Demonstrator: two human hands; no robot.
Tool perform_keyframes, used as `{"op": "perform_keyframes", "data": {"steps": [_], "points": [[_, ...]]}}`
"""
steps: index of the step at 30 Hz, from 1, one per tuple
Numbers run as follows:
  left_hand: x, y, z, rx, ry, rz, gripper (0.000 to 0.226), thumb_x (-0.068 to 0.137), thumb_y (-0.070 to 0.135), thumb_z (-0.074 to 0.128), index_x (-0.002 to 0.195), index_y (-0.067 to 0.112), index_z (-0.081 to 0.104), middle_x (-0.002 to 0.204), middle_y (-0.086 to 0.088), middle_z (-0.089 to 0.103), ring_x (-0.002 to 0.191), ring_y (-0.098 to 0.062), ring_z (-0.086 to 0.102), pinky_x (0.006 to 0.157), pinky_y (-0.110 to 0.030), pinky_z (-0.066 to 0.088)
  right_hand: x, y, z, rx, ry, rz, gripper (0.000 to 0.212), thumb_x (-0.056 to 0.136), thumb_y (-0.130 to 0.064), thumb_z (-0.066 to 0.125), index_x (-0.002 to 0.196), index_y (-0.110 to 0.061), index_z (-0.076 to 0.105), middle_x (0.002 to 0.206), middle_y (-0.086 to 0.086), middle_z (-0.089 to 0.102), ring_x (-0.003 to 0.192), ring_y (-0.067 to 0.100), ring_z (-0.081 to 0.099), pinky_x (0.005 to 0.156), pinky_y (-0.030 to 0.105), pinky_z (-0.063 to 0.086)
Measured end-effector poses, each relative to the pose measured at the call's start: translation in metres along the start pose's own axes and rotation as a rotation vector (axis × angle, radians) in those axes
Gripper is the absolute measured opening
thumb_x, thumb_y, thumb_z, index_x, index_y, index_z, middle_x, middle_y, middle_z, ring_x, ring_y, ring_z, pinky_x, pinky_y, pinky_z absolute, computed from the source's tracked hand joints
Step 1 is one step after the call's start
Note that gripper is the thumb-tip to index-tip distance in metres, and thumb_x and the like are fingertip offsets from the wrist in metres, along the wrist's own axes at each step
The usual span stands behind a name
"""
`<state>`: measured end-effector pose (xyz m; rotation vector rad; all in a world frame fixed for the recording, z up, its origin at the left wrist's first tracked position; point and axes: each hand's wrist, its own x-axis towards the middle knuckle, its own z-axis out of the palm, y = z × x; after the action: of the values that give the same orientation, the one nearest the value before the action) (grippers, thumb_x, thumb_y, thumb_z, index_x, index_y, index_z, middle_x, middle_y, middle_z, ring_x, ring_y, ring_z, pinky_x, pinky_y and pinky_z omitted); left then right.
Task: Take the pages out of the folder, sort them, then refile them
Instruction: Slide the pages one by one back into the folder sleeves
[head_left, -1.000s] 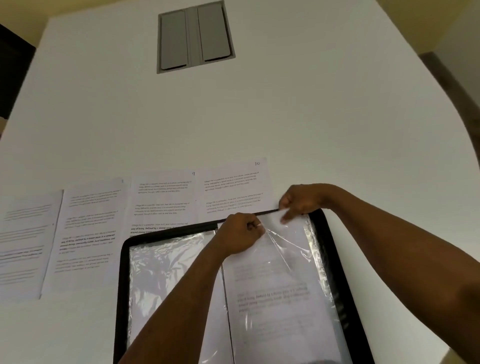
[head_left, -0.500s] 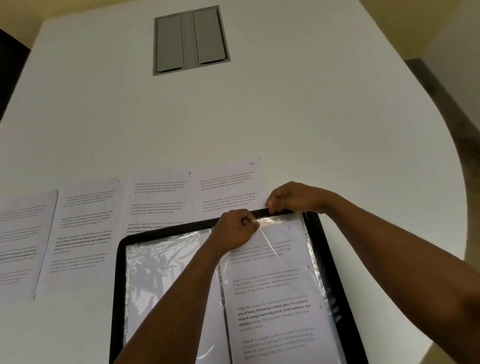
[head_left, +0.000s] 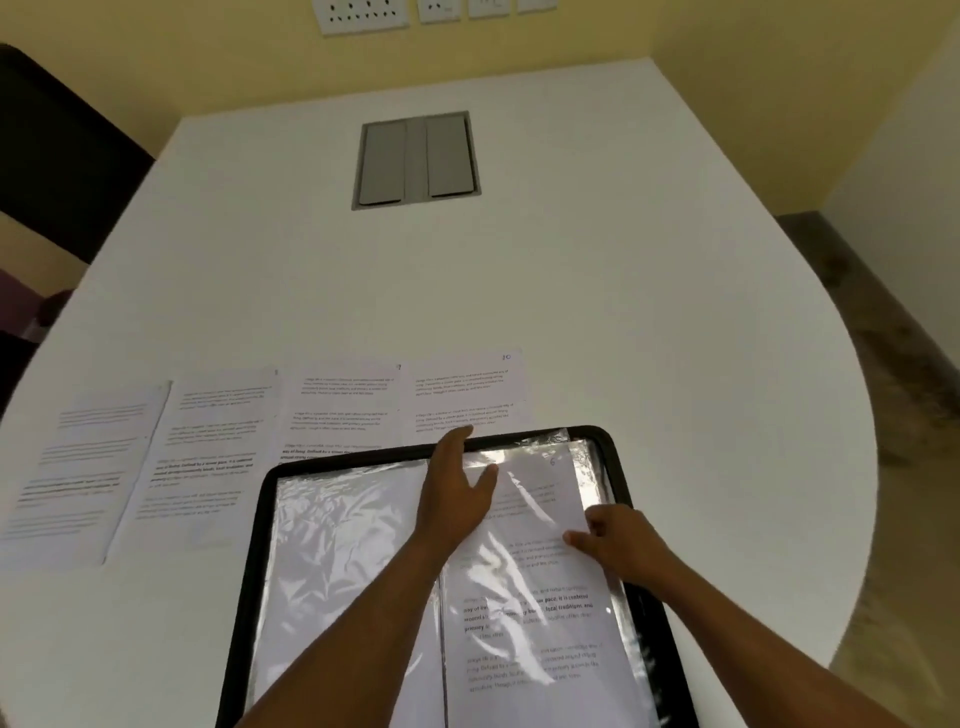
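White table (head_left: 623, 312), grey hatch (head_left: 415, 160) (set flush), wall sockets (head_left: 363, 15), yellow wall (head_left: 675, 31)

Left hand (head_left: 457, 493) flat — right hand (head_left: 618, 540) pinching

I'm in what looks like an office or meeting room, sitting at a big white table (head_left: 623, 270) with a rounded end. Set flush into its top is a grey cable hatch (head_left: 416, 160) with two flaps, the kind conference tables have, and a row of white wall sockets (head_left: 363, 15) runs along the yellow wall (head_left: 675, 31) beyond. A dark chair back (head_left: 57, 156) stands at the table's left side.
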<state>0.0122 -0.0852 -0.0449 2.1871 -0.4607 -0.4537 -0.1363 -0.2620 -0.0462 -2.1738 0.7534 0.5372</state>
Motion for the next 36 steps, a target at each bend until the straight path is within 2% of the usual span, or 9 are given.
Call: {"op": "perform_keyframes", "data": {"steps": [3, 8, 15, 19, 22, 24, 27, 32, 36], "points": [[-0.037, 0.009, 0.0, 0.022, -0.026, -0.005, 0.064, 0.091, 0.038, 0.062, 0.146, 0.024, 0.032, 0.146, 0.014, 0.028, 0.137, -0.005, 0.026, 0.112, -0.025, 0.028, -0.018, -0.011, 0.002, 0.198, 0.02, -0.016, 0.031, 0.091, -0.036, 0.065, 0.086, -0.006, 0.068, 0.085, 0.006, 0.071, 0.073, 0.017, 0.068, 0.062, 0.027, 0.052], [-0.095, 0.036, -0.01, -0.184, -0.207, -0.138, 0.06, 0.084, 0.058, 0.062, 0.135, 0.034, 0.044, 0.137, 0.009, 0.051, 0.111, -0.003, 0.054, 0.084, -0.019, 0.049, -0.047, -0.048, 0.001, 0.829, -0.158, -0.059, 0.022, 0.092, -0.027, 0.066, 0.108, -0.012, 0.071, 0.1, 0.016, 0.074, 0.095, 0.036, 0.07, 0.085, 0.048, 0.052], [-0.129, 0.049, -0.054, -0.228, -0.202, -0.227, 0.088, 0.077, 0.063, 0.066, 0.149, 0.038, 0.024, 0.142, 0.012, 0.045, 0.122, -0.012, 0.052, 0.094, -0.026, 0.048, -0.061, -0.111, 0.021, 1.054, -0.262, -0.138, 0.032, 0.096, -0.027, 0.059, 0.118, -0.004, 0.065, 0.105, 0.017, 0.072, 0.096, 0.035, 0.069, 0.094, 0.049, 0.053], [-0.138, 0.043, -0.088, -0.275, -0.115, -0.3, 0.05, 0.093, 0.04, 0.053, 0.14, 0.04, 0.038, 0.131, 0.016, 0.05, 0.115, -0.011, 0.054, 0.1, -0.036, 0.048, -0.065, -0.139, 0.044, 1.1, -0.429, -0.178, 0.05, 0.095, -0.045, 0.054, 0.117, -0.001, 0.064, 0.114, 0.015, 0.07, 0.101, 0.028, 0.069, 0.086, 0.035, 0.055], [-0.142, 0.029, -0.115, -0.323, -0.008, -0.374, 0.035, 0.091, 0.018, 0.045, 0.119, 0.032, 0.062, 0.104, 0.003, 0.071, 0.092, -0.019, 0.068, 0.082, -0.038, 0.058, -0.061, -0.147, 0.063, 1.072, -0.515, -0.201, 0.051, 0.096, -0.048, 0.051, 0.118, -0.005, 0.064, 0.121, 0.01, 0.067, 0.112, 0.021, 0.065, 0.097, 0.035, 0.052], [-0.142, 0.013, -0.13, -0.272, 0.037, -0.433, 0.037, 0.089, 0.006, 0.043, 0.11, 0.023, 0.067, 0.094, -0.003, 0.072, 0.086, -0.022, 0.069, 0.072, -0.034, 0.058, -0.06, -0.148, 0.075, 1.008, -0.473, -0.246, 0.041, 0.095, -0.045, 0.055, 0.114, -0.01, 0.067, 0.117, 0.006, 0.069, 0.11, 0.019, 0.065, 0.1, 0.038, 0.051], [-0.138, -0.019, -0.149, -0.185, 0.111, -0.487, 0.034, 0.083, 0.001, 0.048, 0.104, 0.017, 0.07, 0.096, -0.008, 0.072, 0.086, -0.025, 0.068, 0.075, -0.035, 0.056, -0.051, -0.145, 0.093, 0.57, -0.203, -0.352, 0.026, 0.091, -0.042, 0.063, 0.107, -0.022, 0.069, 0.11, -0.007, 0.07, 0.106, 0.013, 0.065, 0.098, 0.035, 0.05], [-0.127, -0.072, -0.165, -0.047, 0.185, -0.587, 0.027, 0.079, 0.004, 0.058, 0.102, 0.011, 0.068, 0.093, -0.003, 0.069, 0.077, -0.016, 0.062, 0.058, -0.02, 0.046, -0.029, -0.127, 0.128, -0.091, -0.068, -0.505, 0.053, 0.093, -0.045, 0.059, 0.142, -0.027, 0.047, 0.157, -0.005, 0.031, 0.143, 0.014, 0.03, 0.114, 0.028, 0.025], [-0.118, -0.113, -0.165, 0.095, 0.169, -0.576, 0.034, 0.083, 0.01, 0.062, 0.117, 0.009, 0.06, 0.115, -0.011, 0.065, 0.102, -0.028, 0.061, 0.084, -0.027, 0.047, -0.019, -0.127, 0.15, -0.345, -0.022, -0.533, 0.068, 0.094, -0.05, 0.053, 0.152, -0.025, 0.028, 0.163, 0.0, 0.01, 0.15, 0.018, 0.011, 0.12, 0.036, 0.019]]}}
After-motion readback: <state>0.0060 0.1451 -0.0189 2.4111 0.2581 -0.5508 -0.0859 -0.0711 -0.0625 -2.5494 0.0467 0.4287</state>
